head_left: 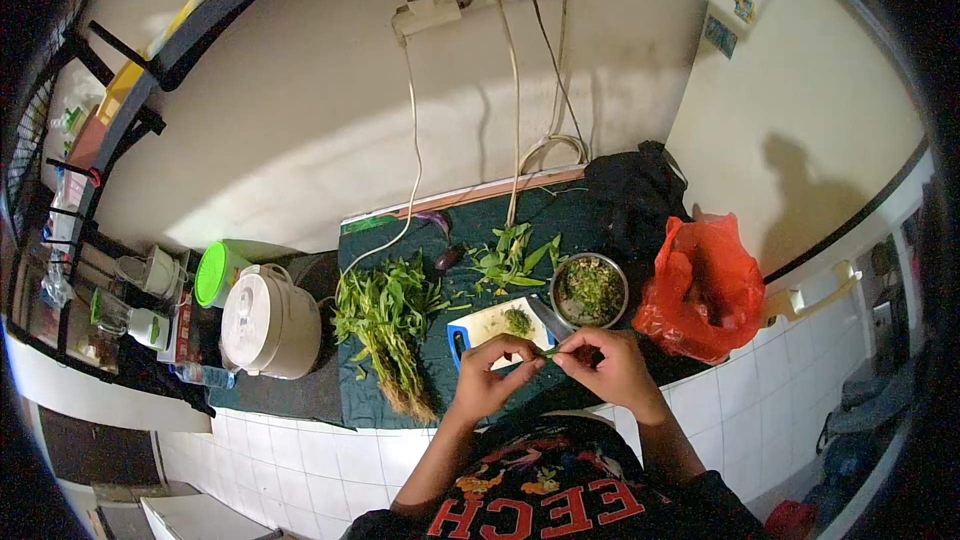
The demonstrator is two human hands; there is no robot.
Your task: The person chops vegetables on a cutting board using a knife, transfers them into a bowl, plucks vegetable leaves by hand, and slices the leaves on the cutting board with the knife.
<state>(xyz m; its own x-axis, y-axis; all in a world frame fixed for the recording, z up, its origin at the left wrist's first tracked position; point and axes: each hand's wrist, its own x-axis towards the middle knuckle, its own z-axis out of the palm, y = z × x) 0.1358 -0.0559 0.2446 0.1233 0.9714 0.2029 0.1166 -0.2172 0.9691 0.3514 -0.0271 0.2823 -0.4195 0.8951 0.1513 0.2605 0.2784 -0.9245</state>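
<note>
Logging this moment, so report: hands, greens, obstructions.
Left hand and right hand pinching small green piece. Blue-edged white cutting board beyond. Grey metal knife blade between board and round steel bowl.

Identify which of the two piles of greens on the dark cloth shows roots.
The large bunch nearest the rice cooker: brown roots show at its lower end, whereas the smaller leafy pile shows none.

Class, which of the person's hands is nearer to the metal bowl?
Right. The right hand is just on the near side of the metal bowl; the left hand is farther off, by the cutting board's near edge.
</note>
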